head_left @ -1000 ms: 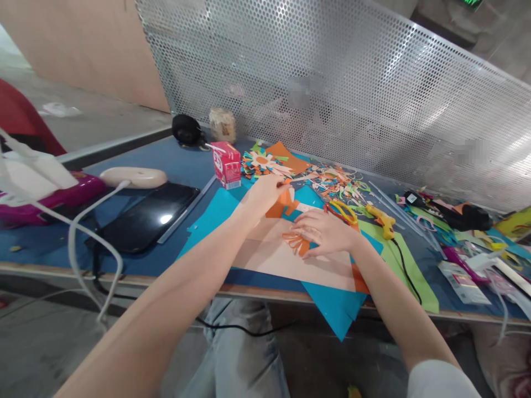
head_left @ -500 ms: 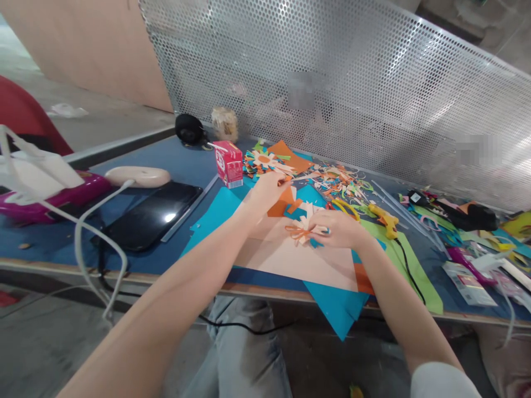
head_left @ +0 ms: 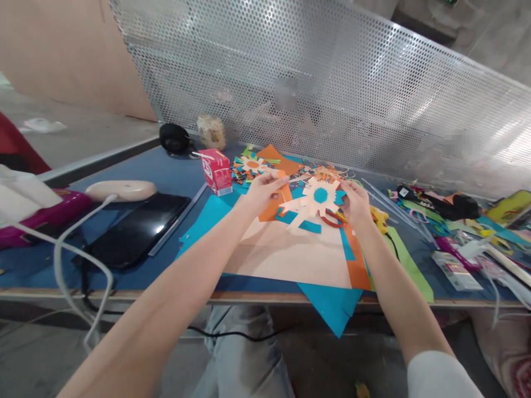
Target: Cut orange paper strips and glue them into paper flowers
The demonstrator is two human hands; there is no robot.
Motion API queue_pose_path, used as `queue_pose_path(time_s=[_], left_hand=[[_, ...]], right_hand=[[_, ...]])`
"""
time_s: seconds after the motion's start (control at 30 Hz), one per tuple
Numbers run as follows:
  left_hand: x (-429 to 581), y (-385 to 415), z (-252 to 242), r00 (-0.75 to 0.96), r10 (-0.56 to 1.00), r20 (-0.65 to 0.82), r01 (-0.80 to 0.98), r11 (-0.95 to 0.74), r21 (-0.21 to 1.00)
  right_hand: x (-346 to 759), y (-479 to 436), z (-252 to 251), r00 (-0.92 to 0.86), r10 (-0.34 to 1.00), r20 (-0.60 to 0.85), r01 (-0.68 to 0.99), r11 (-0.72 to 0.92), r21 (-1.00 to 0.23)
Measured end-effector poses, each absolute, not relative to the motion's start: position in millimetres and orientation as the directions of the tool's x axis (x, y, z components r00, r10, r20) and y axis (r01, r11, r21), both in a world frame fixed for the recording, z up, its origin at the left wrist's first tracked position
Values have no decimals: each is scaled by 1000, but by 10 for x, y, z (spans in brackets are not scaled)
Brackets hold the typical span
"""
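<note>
My right hand [head_left: 355, 203] is closed on a pale paper flower with a blue centre [head_left: 317, 198], held up over the sheets with an orange fringe behind it. My left hand [head_left: 263, 189] pinches the tip of an orange paper piece [head_left: 276, 205] at the far edge of the sheets. Below them lie a peach sheet [head_left: 286, 255] and blue paper [head_left: 329, 304] that hangs over the table's front edge. Orange-handled scissors [head_left: 332, 219] show just under the flower.
A red drink carton [head_left: 216, 171] stands left of my hands, a finished paper flower [head_left: 249, 165] behind it. A black tablet [head_left: 136, 226] and white cable [head_left: 78, 232] lie left. A yellow glue gun [head_left: 378, 215], scraps and packets crowd the right. A perforated metal screen [head_left: 332, 88] backs the table.
My right hand has lifted the flower off the peach sheet and turned it to face me, moving it farther from me. The left hand stays at the orange piece.
</note>
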State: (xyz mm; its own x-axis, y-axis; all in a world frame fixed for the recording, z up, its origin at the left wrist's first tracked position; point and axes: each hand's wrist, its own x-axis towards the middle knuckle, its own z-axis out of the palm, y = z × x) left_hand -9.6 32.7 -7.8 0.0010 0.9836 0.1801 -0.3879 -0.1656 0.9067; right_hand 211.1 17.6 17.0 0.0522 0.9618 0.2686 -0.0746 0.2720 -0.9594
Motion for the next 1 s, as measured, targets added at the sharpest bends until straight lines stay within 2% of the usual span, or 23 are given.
queue_pose_path(time_s=[0.07, 0.17, 0.33, 0.47, 0.63, 0.73, 0.83, 1.0], left_hand=[[-117, 309, -53, 61, 981, 183, -538, -123, 834], [-131, 264, -26, 152, 962, 226, -598, -92, 796], [-43, 214, -75, 297, 934, 200, -398, -69, 915], [23, 181, -101, 362, 904, 226, -248, -140, 959], [45, 121, -53, 254, 922, 292, -187, -249, 950], [63, 96, -36, 214, 930, 298, -150, -270, 951], [78, 108, -47, 144, 949, 281, -110, -267, 957], [5, 225, -79, -50, 957, 285, -100, -289, 952]], right_hand=[[2106, 201, 131, 35, 973, 228, -99, 230, -968], [2076, 209, 101, 43, 983, 181, -164, 186, -969], [2009, 166, 98, 62, 979, 197, -184, 205, -961], [1971, 132, 105, 82, 959, 271, -130, 279, -951], [1915, 102, 95, -38, 971, 238, -219, 224, -950], [1871, 79, 29, -116, 975, 191, -102, 180, -978], [1837, 54, -15, -118, 982, 149, 1, 150, -989], [1831, 26, 50, -76, 991, 112, -125, 102, -987]])
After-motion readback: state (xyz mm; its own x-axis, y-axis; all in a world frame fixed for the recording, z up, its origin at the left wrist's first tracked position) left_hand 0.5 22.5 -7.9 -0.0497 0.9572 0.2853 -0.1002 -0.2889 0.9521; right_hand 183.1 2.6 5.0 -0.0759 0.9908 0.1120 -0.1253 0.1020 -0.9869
